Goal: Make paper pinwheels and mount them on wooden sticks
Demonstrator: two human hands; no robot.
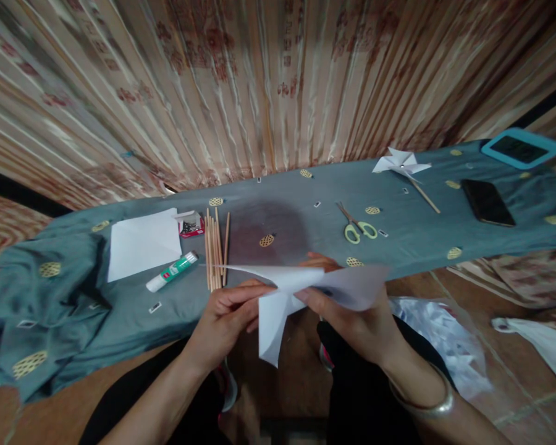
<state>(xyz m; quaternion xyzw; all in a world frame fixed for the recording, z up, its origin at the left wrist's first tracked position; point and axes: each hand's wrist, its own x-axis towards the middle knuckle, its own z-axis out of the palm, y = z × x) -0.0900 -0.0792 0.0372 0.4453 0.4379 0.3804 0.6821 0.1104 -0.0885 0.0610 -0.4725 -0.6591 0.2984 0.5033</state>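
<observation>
Between my two hands, above the near edge of the cloth-covered bench, is a white paper pinwheel [274,321] with folded, curled blades. My left hand [231,312] pinches it at the left of its centre, thumb and fingers closed on the paper. On the other side my right hand [347,315] grips it, the thumb pressing near the centre and the fingers behind, partly hidden by a raised blade. Just beyond my left hand lie several thin wooden sticks [217,247]. A green and white glue stick [172,272] is to their left.
White paper sheets [143,244] lie on the left beside a small open red box [191,224]. Green-handled scissors [358,227] lie beyond my right hand. Farther right are a finished pinwheel [402,163] on a stick, a black phone [488,202] and a blue-framed tablet [521,148].
</observation>
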